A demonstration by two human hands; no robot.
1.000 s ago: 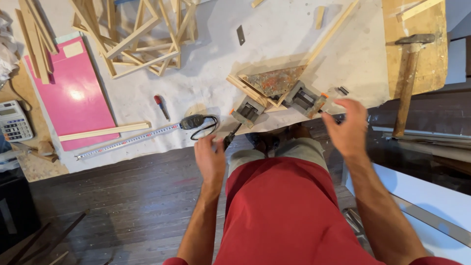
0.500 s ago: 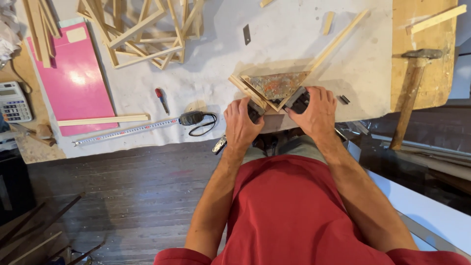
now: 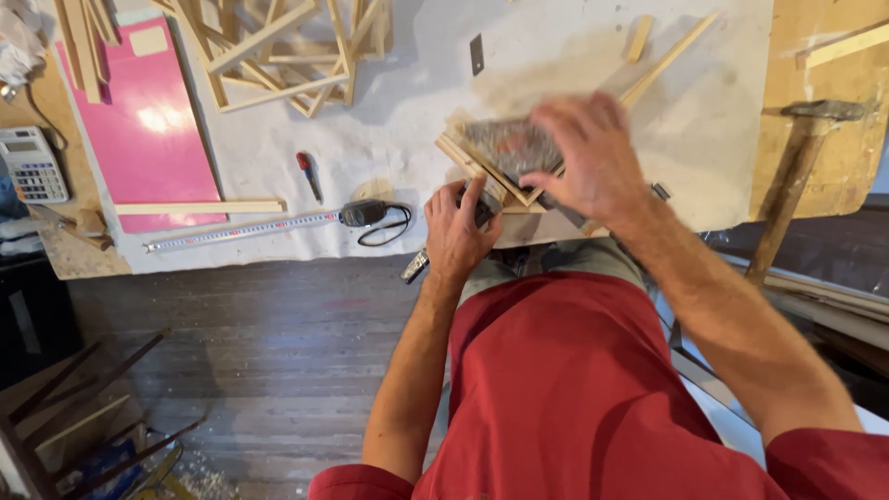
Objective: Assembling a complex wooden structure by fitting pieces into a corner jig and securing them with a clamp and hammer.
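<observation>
A small wooden frame corner (image 3: 482,157) lies at the near edge of a cloth-covered workbench (image 3: 407,111), with a grey patterned panel inside it. My left hand (image 3: 460,231) grips a dark clamp at the frame's near left side. My right hand (image 3: 593,157) is raised over the frame's right part, fingers spread and blurred, holding nothing that I can make out. A long thin wooden strip (image 3: 671,56) runs away from the frame toward the upper right.
A tape measure (image 3: 278,224) lies extended along the near edge, beside a red-handled screwdriver (image 3: 307,174). A pink board (image 3: 148,120), a calculator (image 3: 33,165), a stack of wooden frames (image 3: 287,46) and a hammer (image 3: 796,157) lie around. Dark wooden floor lies below.
Both hands came in from the table's edge onto the frame. My right hand has since lifted off the right clamp and hovers over the frame; the left stays at the left clamp.
</observation>
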